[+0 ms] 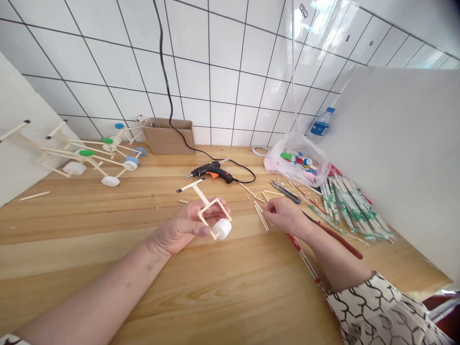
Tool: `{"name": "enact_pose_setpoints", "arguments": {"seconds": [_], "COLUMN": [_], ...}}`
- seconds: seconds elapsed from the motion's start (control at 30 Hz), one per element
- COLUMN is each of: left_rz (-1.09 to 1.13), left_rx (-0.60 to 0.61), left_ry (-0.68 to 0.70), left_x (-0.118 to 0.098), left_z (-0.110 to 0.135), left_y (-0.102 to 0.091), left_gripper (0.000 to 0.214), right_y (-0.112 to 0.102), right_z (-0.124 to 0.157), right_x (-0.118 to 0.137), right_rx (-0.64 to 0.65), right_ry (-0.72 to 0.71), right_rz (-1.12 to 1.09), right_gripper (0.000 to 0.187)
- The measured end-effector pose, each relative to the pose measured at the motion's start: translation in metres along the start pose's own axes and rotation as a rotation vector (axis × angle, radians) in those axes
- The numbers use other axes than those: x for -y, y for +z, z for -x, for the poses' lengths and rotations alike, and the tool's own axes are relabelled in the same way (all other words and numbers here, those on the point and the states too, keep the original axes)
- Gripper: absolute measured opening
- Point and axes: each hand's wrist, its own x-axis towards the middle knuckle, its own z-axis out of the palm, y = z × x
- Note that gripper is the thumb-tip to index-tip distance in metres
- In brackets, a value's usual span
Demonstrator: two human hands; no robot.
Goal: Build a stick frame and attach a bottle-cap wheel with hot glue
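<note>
My left hand (192,223) is closed around a small frame of glued wooden sticks (204,203), held above the table. The frame has a crossbar with black tips at its top and a white bottle cap (222,229) as a wheel between its fork ends. Over the table to the right, my right hand (283,215) has its fingers curled and pressed together beside several short wooden sticks (261,215). What lies between those fingertips is hidden. Beyond both hands rests a black glue gun (212,171) with an orange trigger.
Several stick-and-cap models (95,158) stand at the left, near a cardboard box (168,136). On the right are tweezers (285,191), red-handled pliers (338,237), a plastic bag of bottle caps (298,163), wrapped chopsticks (355,206) and a water bottle (321,124). A black cord (167,81) hangs down.
</note>
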Motion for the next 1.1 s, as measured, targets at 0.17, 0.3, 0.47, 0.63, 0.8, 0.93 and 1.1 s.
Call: {"name": "enact_pose_setpoints", "arguments": {"seconds": [0.17, 0.3, 0.47, 0.63, 0.8, 0.93, 1.1], "left_rz": [0.01, -0.011, -0.01, -0.01, -0.015, -0.021, -0.013], "left_rx": [-0.013, -0.02, -0.02, -0.017, -0.008, -0.015, -0.004], "left_ry": [0.005, -0.028, -0.034, -0.028, -0.027, -0.02, -0.021], "left_x": [0.0005, -0.0015, -0.0013, 0.0005, 0.0006, -0.0001, -0.0006], "left_z": [0.0002, 0.0005, 0.001, 0.0006, 0.0009, 0.0007, 0.0005], "left_y": [-0.0004, -0.0002, -0.0011, -0.0032, -0.0039, -0.0028, -0.002], "left_gripper": [0.05, 0.051, 0.052, 0.052, 0.052, 0.051, 0.051], "right_y": [0.0024, 0.0037, 0.002, 0.0022, 0.0019, 0.0017, 0.0007], "right_z": [-0.002, -0.0024, -0.0018, -0.0025, -0.0018, -0.0017, -0.001], "right_x": [-0.0041, -0.006, -0.0063, -0.0069, -0.0065, -0.0061, -0.0052], "right_rx": [0.031, 0.051, 0.062, 0.069, 0.074, 0.079, 0.083], "right_ry": [-0.005, -0.02, -0.032, -0.03, -0.024, -0.028, -0.022], "right_rz": [0.026, 0.051, 0.076, 0.089, 0.099, 0.107, 0.118], "right_gripper": [0.012, 0.012, 0.014, 0.016, 0.014, 0.013, 0.013]}}
